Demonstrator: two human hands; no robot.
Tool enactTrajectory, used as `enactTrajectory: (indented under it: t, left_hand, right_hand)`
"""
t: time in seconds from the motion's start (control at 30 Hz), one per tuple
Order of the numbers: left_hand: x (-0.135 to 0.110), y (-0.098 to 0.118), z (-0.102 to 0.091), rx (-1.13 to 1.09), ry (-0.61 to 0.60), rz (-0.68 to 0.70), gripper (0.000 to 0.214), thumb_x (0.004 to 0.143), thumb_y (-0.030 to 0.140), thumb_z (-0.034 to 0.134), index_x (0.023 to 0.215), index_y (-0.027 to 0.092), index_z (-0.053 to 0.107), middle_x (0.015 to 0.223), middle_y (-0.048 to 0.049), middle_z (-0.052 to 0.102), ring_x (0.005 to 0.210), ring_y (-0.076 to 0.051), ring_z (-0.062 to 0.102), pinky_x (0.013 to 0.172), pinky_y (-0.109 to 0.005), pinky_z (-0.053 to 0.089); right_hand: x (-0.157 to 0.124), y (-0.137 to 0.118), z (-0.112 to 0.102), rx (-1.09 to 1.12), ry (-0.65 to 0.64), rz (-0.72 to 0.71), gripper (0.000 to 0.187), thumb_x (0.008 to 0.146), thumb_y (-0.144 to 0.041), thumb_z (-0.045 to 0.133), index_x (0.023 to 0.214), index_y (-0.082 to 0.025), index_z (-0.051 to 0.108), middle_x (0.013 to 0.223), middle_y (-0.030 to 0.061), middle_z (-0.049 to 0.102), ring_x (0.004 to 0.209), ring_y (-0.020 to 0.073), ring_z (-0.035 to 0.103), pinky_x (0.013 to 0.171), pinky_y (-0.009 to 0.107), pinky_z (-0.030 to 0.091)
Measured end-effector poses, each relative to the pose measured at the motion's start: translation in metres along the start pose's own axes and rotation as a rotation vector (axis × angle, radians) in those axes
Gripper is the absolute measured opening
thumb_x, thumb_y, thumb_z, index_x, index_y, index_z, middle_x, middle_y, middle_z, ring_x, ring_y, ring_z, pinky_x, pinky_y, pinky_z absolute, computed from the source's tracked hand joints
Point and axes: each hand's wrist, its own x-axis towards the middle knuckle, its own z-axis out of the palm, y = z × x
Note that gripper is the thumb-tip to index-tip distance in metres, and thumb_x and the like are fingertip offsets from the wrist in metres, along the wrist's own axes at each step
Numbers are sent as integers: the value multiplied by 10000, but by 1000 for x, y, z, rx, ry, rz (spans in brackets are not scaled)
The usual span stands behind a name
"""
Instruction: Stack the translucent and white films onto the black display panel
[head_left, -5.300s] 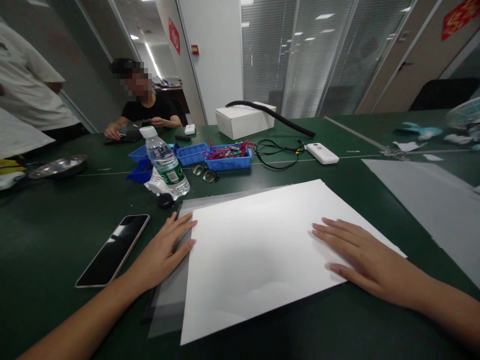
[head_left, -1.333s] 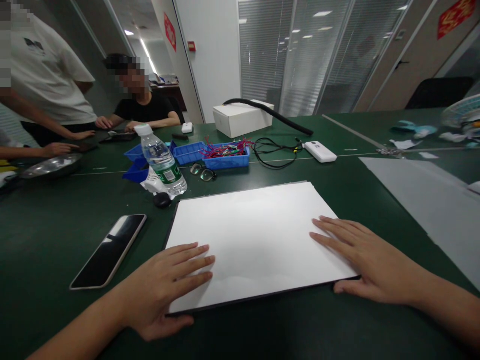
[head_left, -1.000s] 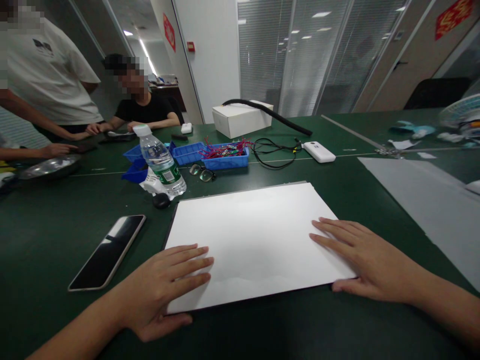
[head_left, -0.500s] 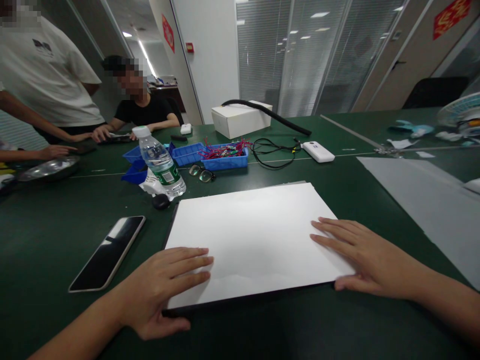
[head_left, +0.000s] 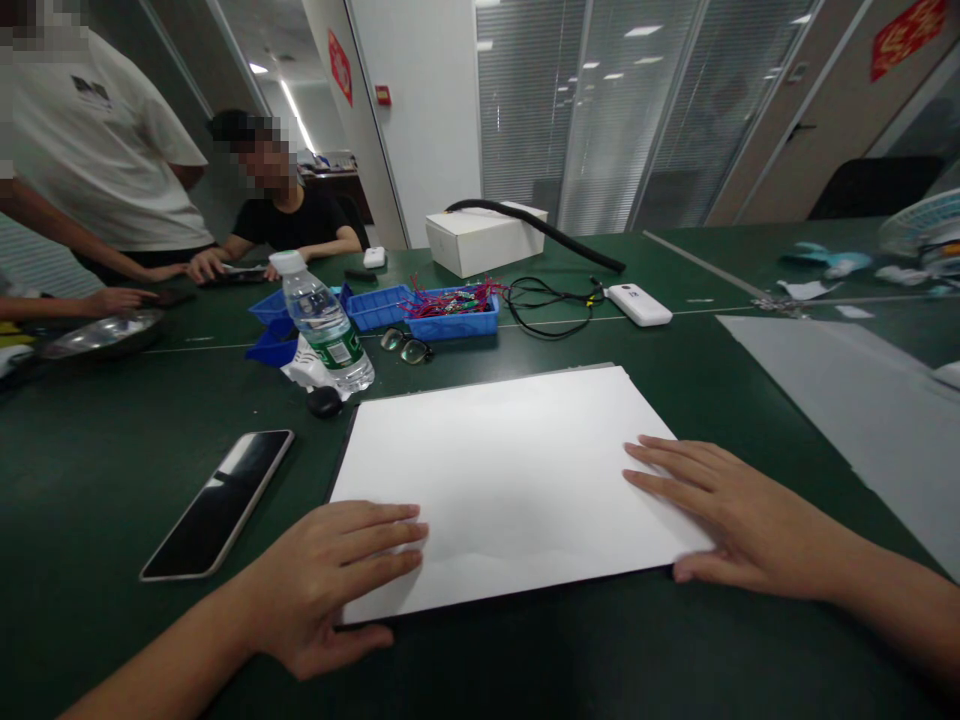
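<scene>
A white sheet of paper (head_left: 510, 470) lies on a dark thin board whose edge shows along the front and left. My left hand (head_left: 330, 580) rests flat on the sheet's near left corner, fingers stretched out, thumb under the front edge. My right hand (head_left: 727, 515) lies flat on the near right corner, fingers spread. Neither hand holds anything. Both sit on a green table (head_left: 97, 450).
A phone (head_left: 217, 503) lies left of the sheet. Behind it stand a water bottle (head_left: 326, 322), glasses (head_left: 409, 346), blue trays with wires (head_left: 450, 308), a white box (head_left: 484, 240) and a white device (head_left: 639, 304). A grey sheet (head_left: 847, 400) lies right. Other people stand and sit far left.
Since 5.3 s ago the white sheet has been squared onto the dark board and my left hand moved from its left edge onto the near left corner. In the last second almost nothing moved.
</scene>
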Motion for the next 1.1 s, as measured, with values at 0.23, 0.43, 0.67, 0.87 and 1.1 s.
enactTrajectory:
  t: [0.23,0.43,0.67,0.87,1.1]
  left_hand:
    - [-6,-6,4,19,21,0,798,952,576,732,1654,280,494,1570,-121,671,1422,-365,666,1163,-509,594]
    - [-10,-21,6,136,0,-233,834,989,712,655,1691,309,456,1721,-124,506,1597,-428,454,1337,-678,298]
    - [-15,-28,18,270,55,-695,736,1060,687,544,1634,228,567,1748,-190,440,1600,-536,387,1226,-792,386]
    - [-5,-21,11,312,100,-844,683,1081,670,472,1515,183,673,1671,-184,554,1461,-487,599,1100,-664,595]
    - [-7,-20,4,222,218,-705,519,1062,613,563,1429,278,710,1624,-88,626,1346,-356,719,1131,-504,612]
  right_hand:
    - [0,-1,0,5,8,3,1017,890,-722,758,1740,-330,361,1707,149,492,1506,433,546,1121,639,540]
    - [0,-1,0,18,-6,17,1016,886,-721,762,1739,-341,360,1718,141,477,1510,441,540,1129,665,530]
    - [0,-2,0,38,4,29,1008,889,-715,761,1739,-351,357,1721,127,478,1519,436,529,1149,661,517]
    - [1,-2,0,9,-10,22,1021,891,-719,756,1746,-346,340,1719,136,476,1516,438,534,1130,666,531]
    - [2,-2,-1,1,-9,7,1028,891,-705,762,1750,-339,332,1718,139,473,1517,444,533,1110,672,547]
